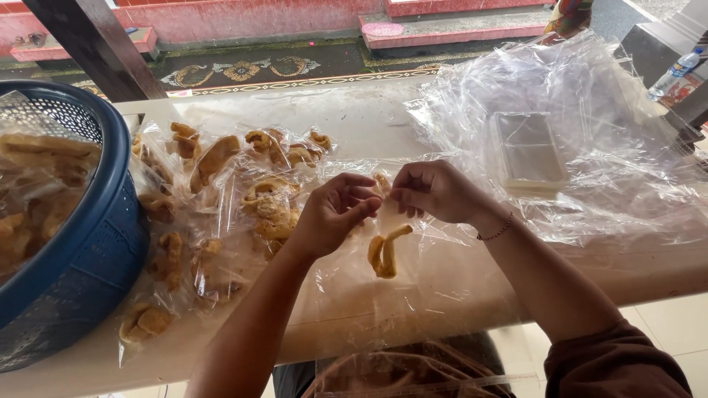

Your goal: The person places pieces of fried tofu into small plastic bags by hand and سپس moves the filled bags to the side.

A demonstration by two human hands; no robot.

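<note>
My left hand (335, 211) and my right hand (435, 191) meet above the table, both pinching the top of a small clear plastic bag (383, 221). Inside the bag hangs a curled golden fried cracker (383, 253). A beaded bracelet (495, 232) is on my right wrist. To the left of my hands lie several filled clear packets of the same fried crackers (221, 206), spread on the pale table (354, 118).
A blue plastic basket (96, 243) holding more crackers in plastic stands at the left edge. A heap of empty clear bags (560, 133) lies at the right, with a flat stack inside it. A water bottle (672, 72) stands at the far right. A dark post (96, 44) rises behind.
</note>
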